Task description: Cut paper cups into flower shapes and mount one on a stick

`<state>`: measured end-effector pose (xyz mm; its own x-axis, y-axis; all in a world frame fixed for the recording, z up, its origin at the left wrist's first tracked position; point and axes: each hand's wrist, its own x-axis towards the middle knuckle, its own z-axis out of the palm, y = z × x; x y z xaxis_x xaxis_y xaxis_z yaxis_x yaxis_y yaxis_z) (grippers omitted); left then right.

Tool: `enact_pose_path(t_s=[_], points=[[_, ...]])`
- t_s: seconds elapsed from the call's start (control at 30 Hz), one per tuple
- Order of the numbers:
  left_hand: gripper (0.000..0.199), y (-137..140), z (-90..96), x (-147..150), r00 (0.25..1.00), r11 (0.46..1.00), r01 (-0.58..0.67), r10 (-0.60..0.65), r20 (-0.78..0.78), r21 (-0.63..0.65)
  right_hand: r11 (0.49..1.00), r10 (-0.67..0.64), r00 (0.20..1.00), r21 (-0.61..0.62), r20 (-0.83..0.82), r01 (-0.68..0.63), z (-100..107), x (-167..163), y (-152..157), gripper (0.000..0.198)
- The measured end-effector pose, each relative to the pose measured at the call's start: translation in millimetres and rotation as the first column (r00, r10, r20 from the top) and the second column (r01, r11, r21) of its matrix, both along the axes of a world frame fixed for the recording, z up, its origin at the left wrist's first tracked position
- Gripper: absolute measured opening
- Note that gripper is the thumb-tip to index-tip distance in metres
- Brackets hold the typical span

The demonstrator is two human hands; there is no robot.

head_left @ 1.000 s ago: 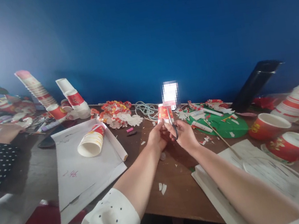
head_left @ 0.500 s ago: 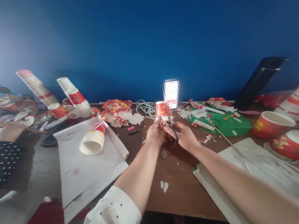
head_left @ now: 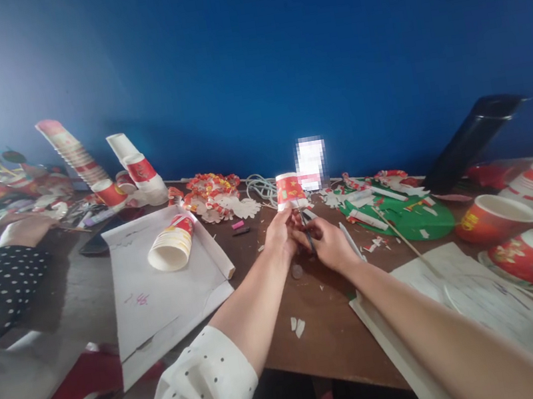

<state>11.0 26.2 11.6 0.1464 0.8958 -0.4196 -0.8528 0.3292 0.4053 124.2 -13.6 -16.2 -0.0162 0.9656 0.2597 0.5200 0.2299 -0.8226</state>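
My left hand (head_left: 280, 232) is closed on a red-and-white paper cup (head_left: 290, 191), held above the brown table (head_left: 334, 344). Dark-handled scissors (head_left: 308, 237) are gripped in my right hand (head_left: 326, 238), with the blades up against the lower part of the cup. The exact spot where blades and cup meet is partly covered by my fingers. A small round clear piece (head_left: 297, 271) lies beneath my hands, and white paper snippets (head_left: 298, 326) lie nearer to me.
Nested paper cups (head_left: 171, 247) lie on white paper (head_left: 164, 317) at left. Cut red-and-white scraps (head_left: 218, 197) and a green sheet (head_left: 426, 218) are behind. Red cups (head_left: 496, 217) and a dark cylinder (head_left: 476, 136) stand at right. Another person's hand (head_left: 23, 228) is at far left.
The cup has turned in my left hand, showing more of its printed side. The scissors have shifted slightly at its lower part. The whole view has moved a little.
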Motion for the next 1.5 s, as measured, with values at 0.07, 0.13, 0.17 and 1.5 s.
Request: enact_pose_path(t_s=[0.07, 0.13, 0.17, 1.5], points=[[0.015, -0.2, -1.5, 0.5, 1.0, 0.998, 0.002, -0.003, 0.014, 0.065, 1.0, -0.004, 1.0, -0.003, 0.004, 0.004, -0.4, 0.0, -0.1, 0.027], [0.015, 0.6, -3.4, 0.6, 1.0, 0.996, 0.0, -0.002, 0.022, 0.087, 1.0, -0.003, 1.0, -0.005, -0.014, 0.003, -1.4, -0.1, -0.2, 0.028], [0.015, 1.2, -4.3, 0.7, 1.0, 0.996, -0.001, -0.001, 0.024, 0.089, 1.0, -0.003, 1.0, -0.006, -0.026, 0.003, -1.8, -0.3, -0.4, 0.029], [0.024, 4.0, -15.3, 1.1, 0.987, 0.979, 0.147, -0.134, -0.093, 0.144, 0.998, -0.063, 0.998, -0.017, 0.01, 0.063, 8.9, -4.7, -4.1, 0.025]])
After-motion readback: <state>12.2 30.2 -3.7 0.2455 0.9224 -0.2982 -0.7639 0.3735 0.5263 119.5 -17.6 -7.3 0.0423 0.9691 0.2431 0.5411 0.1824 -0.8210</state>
